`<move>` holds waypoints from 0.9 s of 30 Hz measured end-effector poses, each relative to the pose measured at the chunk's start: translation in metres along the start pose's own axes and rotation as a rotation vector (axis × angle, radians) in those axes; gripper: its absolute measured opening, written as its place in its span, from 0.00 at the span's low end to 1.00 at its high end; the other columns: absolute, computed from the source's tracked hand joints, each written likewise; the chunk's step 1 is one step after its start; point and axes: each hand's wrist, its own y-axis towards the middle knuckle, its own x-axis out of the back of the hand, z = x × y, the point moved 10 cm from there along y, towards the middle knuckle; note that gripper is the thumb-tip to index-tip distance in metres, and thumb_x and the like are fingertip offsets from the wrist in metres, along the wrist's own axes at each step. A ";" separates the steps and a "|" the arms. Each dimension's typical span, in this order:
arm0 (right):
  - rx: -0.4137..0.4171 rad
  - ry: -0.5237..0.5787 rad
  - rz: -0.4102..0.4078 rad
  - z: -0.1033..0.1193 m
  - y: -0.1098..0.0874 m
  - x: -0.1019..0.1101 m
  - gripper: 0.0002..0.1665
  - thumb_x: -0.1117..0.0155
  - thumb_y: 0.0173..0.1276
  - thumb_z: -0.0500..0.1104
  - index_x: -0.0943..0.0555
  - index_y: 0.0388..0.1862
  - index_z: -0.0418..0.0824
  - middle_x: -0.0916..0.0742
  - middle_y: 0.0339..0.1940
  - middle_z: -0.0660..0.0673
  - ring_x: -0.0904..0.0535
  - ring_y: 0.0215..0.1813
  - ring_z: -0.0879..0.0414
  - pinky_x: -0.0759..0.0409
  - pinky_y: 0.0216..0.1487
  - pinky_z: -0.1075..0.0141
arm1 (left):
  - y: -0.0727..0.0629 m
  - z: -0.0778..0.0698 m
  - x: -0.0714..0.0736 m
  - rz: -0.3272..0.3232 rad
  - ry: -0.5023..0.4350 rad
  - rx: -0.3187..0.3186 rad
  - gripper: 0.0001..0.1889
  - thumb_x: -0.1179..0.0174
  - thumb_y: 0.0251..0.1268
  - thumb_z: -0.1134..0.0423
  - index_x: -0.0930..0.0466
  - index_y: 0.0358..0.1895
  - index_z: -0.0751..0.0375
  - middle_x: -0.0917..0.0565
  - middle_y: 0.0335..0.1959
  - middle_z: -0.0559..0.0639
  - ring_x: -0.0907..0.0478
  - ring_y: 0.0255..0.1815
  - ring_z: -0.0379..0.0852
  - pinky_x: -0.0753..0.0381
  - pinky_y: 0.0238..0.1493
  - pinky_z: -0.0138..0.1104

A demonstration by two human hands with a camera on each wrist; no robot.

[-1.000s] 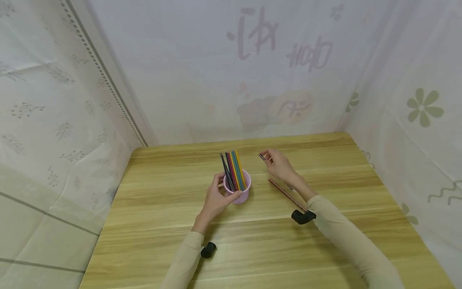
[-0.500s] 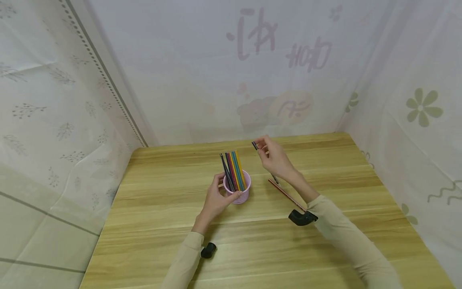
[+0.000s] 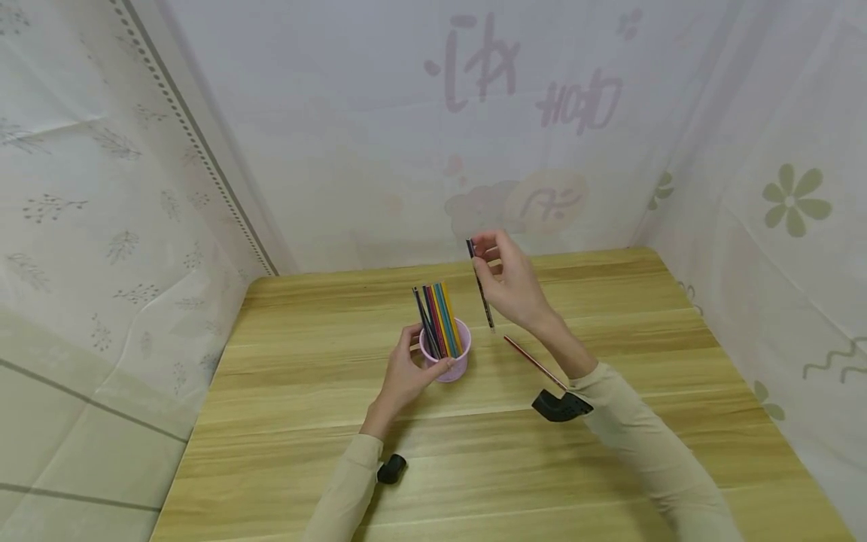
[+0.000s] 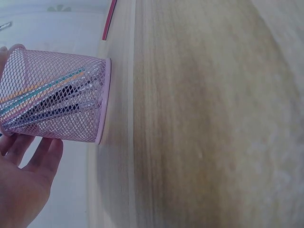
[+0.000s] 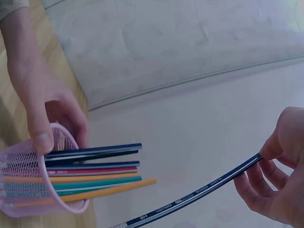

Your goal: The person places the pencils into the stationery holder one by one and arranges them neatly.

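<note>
A pink mesh pen cup (image 4: 57, 95) stands upright on the table, holding several pencils (image 5: 104, 178) in dark blue, red, yellow and teal. My left hand (image 3: 404, 374) grips the cup at its rim, thumb on the near side and fingers round the far side. To the right of the cup and above the table, my right hand (image 3: 512, 284) pinches a dark blue striped pencil (image 5: 190, 195) near its upper end. That pencil hangs steeply, its lower end apart from the cup. One red pencil (image 3: 535, 363) lies on the table beneath the right forearm.
The wooden table (image 3: 311, 376) has its back edge against a pale printed curtain (image 3: 352, 150). More curtain hangs along the left and right sides. A black wrist camera (image 3: 562, 406) juts from the right sleeve, another (image 3: 392, 469) from the left.
My right hand has risen and moved left, lifting the dark blue pencil and turning it from slanted to nearly upright. The left hand and the cup have stayed in place.
</note>
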 end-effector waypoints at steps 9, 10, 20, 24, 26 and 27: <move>0.088 0.133 -0.104 0.013 0.002 -0.007 0.14 0.43 0.71 0.25 0.28 0.54 0.28 0.20 0.45 0.35 0.18 0.46 0.40 0.18 0.41 0.74 | 0.000 -0.003 0.000 0.003 0.013 -0.020 0.42 0.23 0.54 0.66 0.37 0.71 0.71 0.25 0.63 0.70 0.26 0.63 0.64 0.21 0.65 0.51; 0.096 0.142 -0.110 0.013 0.002 -0.008 0.14 0.43 0.71 0.25 0.28 0.54 0.28 0.20 0.45 0.34 0.18 0.46 0.41 0.17 0.41 0.73 | 0.000 -0.004 0.000 0.004 0.014 -0.023 0.42 0.23 0.54 0.66 0.37 0.71 0.71 0.25 0.63 0.70 0.26 0.63 0.64 0.21 0.65 0.51; 0.143 0.220 -0.148 0.007 -0.006 -0.032 0.14 0.43 0.71 0.24 0.29 0.54 0.27 0.19 0.44 0.31 0.18 0.44 0.41 0.16 0.41 0.70 | 0.000 -0.006 0.000 0.010 -0.001 -0.035 0.41 0.23 0.55 0.66 0.36 0.70 0.71 0.24 0.63 0.68 0.25 0.63 0.64 0.20 0.64 0.53; 0.135 0.212 -0.140 -0.002 -0.009 -0.044 0.14 0.42 0.71 0.24 0.28 0.54 0.26 0.19 0.45 0.31 0.18 0.45 0.39 0.15 0.41 0.68 | 0.000 -0.006 0.000 0.009 -0.012 -0.035 0.41 0.24 0.55 0.66 0.36 0.70 0.70 0.24 0.64 0.67 0.26 0.63 0.63 0.21 0.65 0.55; 0.126 0.206 -0.135 -0.007 -0.012 -0.049 0.15 0.42 0.70 0.24 0.28 0.55 0.25 0.19 0.46 0.30 0.18 0.46 0.37 0.14 0.42 0.65 | 0.000 -0.005 0.000 0.011 -0.015 -0.032 0.41 0.24 0.55 0.66 0.36 0.70 0.69 0.24 0.64 0.66 0.26 0.64 0.63 0.21 0.65 0.54; 0.122 0.205 -0.132 -0.009 -0.013 -0.051 0.16 0.41 0.70 0.24 0.28 0.55 0.25 0.19 0.46 0.30 0.18 0.47 0.37 0.14 0.42 0.63 | -0.001 -0.005 0.000 0.011 -0.017 -0.032 0.40 0.24 0.56 0.66 0.36 0.70 0.69 0.25 0.64 0.66 0.26 0.64 0.62 0.21 0.65 0.54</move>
